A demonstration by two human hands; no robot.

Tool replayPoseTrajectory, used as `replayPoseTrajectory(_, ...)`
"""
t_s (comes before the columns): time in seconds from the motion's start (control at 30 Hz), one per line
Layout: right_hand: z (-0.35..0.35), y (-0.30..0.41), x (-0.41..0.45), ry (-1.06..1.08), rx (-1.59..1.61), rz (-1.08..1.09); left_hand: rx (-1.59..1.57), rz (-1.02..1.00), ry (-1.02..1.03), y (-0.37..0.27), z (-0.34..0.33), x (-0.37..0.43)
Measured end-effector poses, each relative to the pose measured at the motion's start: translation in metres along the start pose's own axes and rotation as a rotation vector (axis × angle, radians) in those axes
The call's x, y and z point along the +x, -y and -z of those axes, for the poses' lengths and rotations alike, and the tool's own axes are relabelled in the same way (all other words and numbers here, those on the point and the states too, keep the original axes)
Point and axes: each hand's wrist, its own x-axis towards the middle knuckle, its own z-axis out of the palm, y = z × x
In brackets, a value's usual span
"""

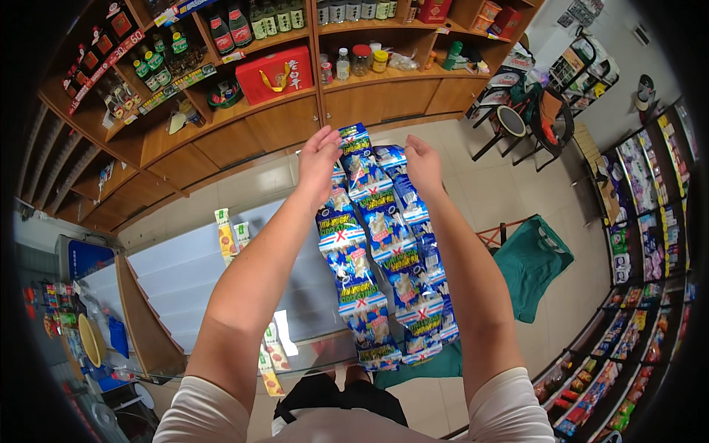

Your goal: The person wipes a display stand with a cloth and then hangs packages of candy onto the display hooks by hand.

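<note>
Strips of joined blue snack packets lie side by side in front of me: a left strip [348, 266], a middle strip [382, 221] and a right strip [419, 221]. They run lengthwise over the glass-topped counter [310, 277], their lower ends by its near edge. My left hand [318, 163] is at the upper left side of the strips, fingers extended and slightly apart, against or just beside the packets. At the upper right side is my right hand [425, 163], next to the right strip. Its fingertips are partly hidden, so a grip cannot be made out.
Small yellow and white packet strips [226, 235] lie left on the counter, more [271, 354] near its front edge. Beyond stands a wooden shelf unit [382, 102] with bottles and a red gift box [275, 75]. To the right are a stool [510, 120], green cloth [534, 268] and stocked shelves [626, 332].
</note>
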Motion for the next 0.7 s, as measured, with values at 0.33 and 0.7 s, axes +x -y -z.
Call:
replayPoseTrajectory(0.33, -0.015, -0.065, 0.049, -0.156, -1.004, 0.085, 1.026, -0.227, -0.039, 0.037, 0.016, 0.072)
replayPoseTrajectory(0.7, 0.029, -0.069, 0.055, -0.246, -0.598, 0.051, 1.01, -0.075, -0.153, 0.052, -0.016, 0.074)
